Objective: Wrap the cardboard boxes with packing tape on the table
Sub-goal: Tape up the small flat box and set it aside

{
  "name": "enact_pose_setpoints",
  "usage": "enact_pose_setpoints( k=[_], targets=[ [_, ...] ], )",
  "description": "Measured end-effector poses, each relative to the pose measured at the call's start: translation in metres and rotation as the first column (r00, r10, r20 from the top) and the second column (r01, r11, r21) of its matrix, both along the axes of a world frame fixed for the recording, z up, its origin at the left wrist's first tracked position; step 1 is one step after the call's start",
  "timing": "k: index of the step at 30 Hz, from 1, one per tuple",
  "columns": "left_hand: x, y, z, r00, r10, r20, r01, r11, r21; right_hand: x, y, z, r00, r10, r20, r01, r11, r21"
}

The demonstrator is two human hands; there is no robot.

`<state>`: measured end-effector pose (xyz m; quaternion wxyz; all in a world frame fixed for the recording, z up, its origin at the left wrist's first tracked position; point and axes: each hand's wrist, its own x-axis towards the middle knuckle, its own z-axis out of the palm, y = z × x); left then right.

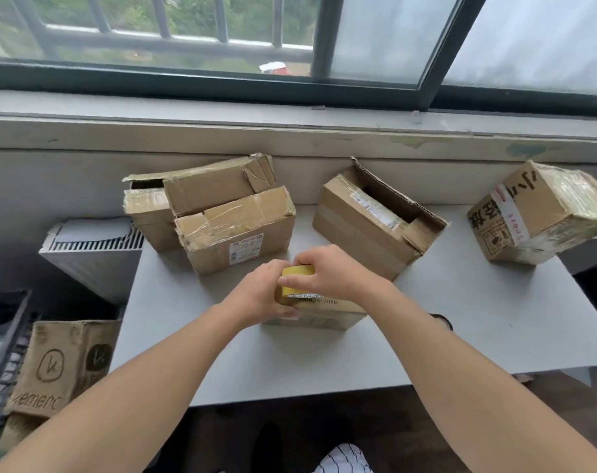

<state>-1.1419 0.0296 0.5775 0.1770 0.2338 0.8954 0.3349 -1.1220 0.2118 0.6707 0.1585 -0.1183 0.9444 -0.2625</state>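
Note:
A yellow roll of packing tape (pixel 295 283) is held above a small flat cardboard box (pixel 328 314) in the middle of the white table (pixel 461 329). My left hand (pixel 256 297) grips the roll from the left and partly covers the box's left end. My right hand (pixel 328 271) curls over the roll from the right, fingers on its top. Three larger boxes stand behind: a taped box (pixel 239 230) with another box stacked behind it, an open-flapped box (pixel 372 220), and a printed box (pixel 536 213) at the far right edge.
The table backs onto a wall below a windowsill (pixel 290 128). A radiator (pixel 92 254) stands at the left. A brown printed box (pixel 61 367) sits on the floor beside a dark wire rack (pixel 3 353). A small dark object (pixel 442 320) lies behind my right forearm.

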Motion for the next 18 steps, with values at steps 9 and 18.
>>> enact_pose_setpoints(
  k=[9,18],
  targets=[
    [0.002,-0.018,-0.020,0.995,0.068,-0.070,-0.060,0.993,0.104,0.001,0.081,0.008,0.994,-0.097,0.051,0.081,0.963,0.257],
    [-0.005,-0.022,-0.028,0.992,-0.004,-0.130,0.014,0.997,0.078,0.026,0.140,-0.050,0.964,-0.214,0.156,0.151,0.928,0.340]
  ],
)
